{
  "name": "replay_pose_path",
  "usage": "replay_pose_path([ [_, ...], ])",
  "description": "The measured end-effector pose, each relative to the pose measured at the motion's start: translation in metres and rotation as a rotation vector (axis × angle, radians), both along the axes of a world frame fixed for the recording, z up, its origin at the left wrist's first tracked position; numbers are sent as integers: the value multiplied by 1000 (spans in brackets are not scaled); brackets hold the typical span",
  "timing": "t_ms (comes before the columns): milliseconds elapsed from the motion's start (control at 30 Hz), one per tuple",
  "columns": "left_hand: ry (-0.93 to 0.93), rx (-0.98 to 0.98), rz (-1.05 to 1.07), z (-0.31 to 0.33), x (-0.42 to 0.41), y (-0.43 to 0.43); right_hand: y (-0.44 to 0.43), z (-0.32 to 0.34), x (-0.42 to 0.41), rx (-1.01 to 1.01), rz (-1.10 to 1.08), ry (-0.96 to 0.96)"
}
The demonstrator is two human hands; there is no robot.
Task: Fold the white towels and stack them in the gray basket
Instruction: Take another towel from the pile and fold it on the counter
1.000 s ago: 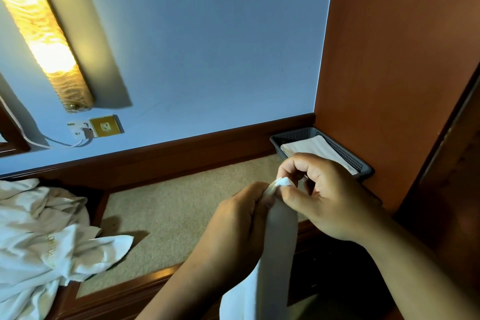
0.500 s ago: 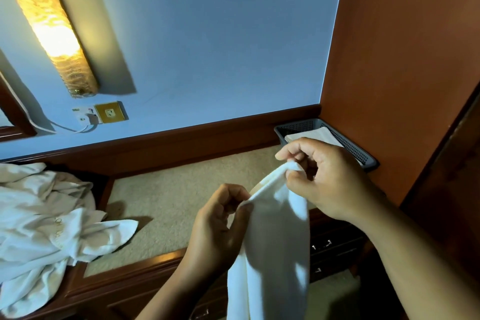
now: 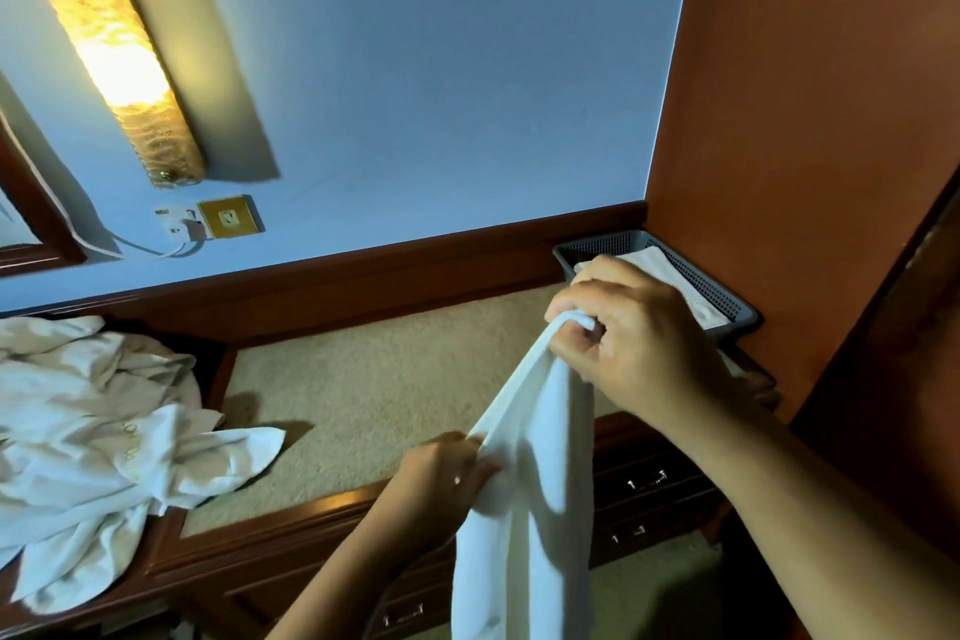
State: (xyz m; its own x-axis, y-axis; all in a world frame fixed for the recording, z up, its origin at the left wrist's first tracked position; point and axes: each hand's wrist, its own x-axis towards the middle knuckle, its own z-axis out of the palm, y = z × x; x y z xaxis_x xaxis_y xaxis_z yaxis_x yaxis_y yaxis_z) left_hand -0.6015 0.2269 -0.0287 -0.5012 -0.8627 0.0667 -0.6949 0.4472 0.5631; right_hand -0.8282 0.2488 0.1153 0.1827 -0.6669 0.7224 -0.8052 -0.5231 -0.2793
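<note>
**A:** From the head camera, where is the towel being worked on?

**B:** A white towel [image 3: 524, 509] hangs in the air at about five o'clock. It is in front of the front edge of the surface [image 3: 374, 379] and runs out of the bottom of the frame. The right hand [image 3: 639, 338] grips its top corner, fingers [image 3: 574, 346] curled tight round the bunched cloth. The left hand [image 3: 441, 476], lower at six o'clock, pinches the towel's left edge between its thumb and curled fingers.

**A:** And the gray basket [image 3: 711, 288]?

**B:** It is at two o'clock, in the far right corner of the surface, against the wooden side panel [image 3: 805, 120]. A folded towel [image 3: 657, 259] lies flat inside it, partly hidden behind the right hand.

**A:** Any more towels?

**B:** A crumpled heap of white towels [image 3: 88, 431] sits at nine o'clock on the left end of the surface. One corner spills onto the beige top, and the heap is well apart from the basket.

**A:** What else is in view?

**B:** A lit wall lamp [image 3: 104, 42] is at eleven o'clock, with a brass socket plate [image 3: 231, 217] just below it. A white cable [image 3: 140, 247] is plugged in beside the plate. Drawers [image 3: 644, 481] with small metal handles sit under the surface at five o'clock.
</note>
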Motion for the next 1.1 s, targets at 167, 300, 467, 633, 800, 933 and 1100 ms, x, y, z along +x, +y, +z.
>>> replay_pose_path([
  [167, -498, 163, 240, -82, 41, 5, -10, 3, -9, -61, -40, -50],
  [300, -618, 178, 353, -117, 72, 23, -30, -22, -19, -23, -95, -70],
  [467, -766, 239, 489, -148, 135, 46, -53, -68, -49, 59, -255, -124],
  [633, -874, 282, 639, -163, 197, 75, -61, -106, -80, 164, -417, -192],
  [800, -814, 207, 843, -153, 248, 81, -63, -133, -93, 320, -505, -360],
  [933, -551, 21, 1053, -133, 272, 61, -69, -157, -98, 462, -608, -497],
  [1100, -310, -70, 1055, -97, 287, 30, -79, -188, -115, 581, -725, -551],
])
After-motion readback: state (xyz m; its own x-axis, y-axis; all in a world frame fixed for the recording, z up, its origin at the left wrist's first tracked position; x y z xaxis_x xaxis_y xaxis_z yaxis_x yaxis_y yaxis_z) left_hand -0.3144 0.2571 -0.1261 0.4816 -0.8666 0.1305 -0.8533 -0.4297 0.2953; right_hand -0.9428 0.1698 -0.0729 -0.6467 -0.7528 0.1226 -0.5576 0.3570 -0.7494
